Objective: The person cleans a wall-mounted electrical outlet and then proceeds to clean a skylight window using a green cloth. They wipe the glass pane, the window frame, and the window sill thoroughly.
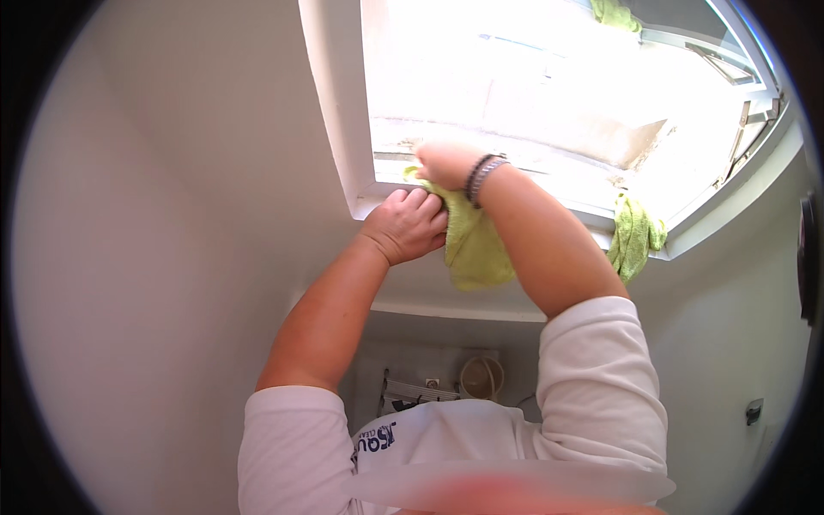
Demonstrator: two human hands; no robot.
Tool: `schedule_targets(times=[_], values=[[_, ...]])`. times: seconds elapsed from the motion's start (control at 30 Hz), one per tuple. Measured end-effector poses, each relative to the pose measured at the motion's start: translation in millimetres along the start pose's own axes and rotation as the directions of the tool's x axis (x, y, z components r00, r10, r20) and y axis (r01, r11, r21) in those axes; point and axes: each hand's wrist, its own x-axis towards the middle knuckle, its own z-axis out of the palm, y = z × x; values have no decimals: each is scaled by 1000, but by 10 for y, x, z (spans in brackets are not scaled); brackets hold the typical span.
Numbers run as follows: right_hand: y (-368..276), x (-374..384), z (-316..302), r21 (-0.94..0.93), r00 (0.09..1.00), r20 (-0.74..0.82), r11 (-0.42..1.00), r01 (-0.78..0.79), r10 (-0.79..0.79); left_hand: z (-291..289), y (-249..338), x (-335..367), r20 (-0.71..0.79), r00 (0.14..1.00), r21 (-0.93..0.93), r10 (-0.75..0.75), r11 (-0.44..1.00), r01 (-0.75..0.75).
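Note:
At the left end of the window's lower frame, my right hand is curled, slightly blurred, over a yellow-green cloth. A small end of that cloth shows by the fingers, and the rest drapes below the sill. My left hand is just below and to the left, knuckles up and fingers curled against the cloth's edge. What those fingers hold is hidden. Dark and silvery bracelets circle my right wrist. Farther right, a second yellow-green cloth hangs over the window frame, apart from both hands.
An opened window sash with metal stays stands out at the upper right. Another green patch shows at the top. White walls close in on the left and right. Below are a pale bucket, a rack and a wall fitting.

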Motion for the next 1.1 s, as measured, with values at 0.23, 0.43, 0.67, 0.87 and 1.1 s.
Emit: schedule_targets(times=[0.23,0.43,0.67,0.87,1.1], values=[[1199,-1381,-321,-56,925,120,933,-355,360,21,20,-15,-34,999,18,7,1000,-6],[899,-1165,-348,-40,955,143,966,-255,259,-6,51,-17,-42,999,36,15,999,-13],[-351,150,-145,33,999,33,999,13,-14,93,45,-32,-107,993,-24,-42,999,40],[-427,469,-90,13,996,91,1000,21,-22,149,7,-83,-51,996,-66,-72,996,68],[68,-127,-333,617,987,-121,787,-5,101,40,21,-34,10,999,36,-40,999,40]])
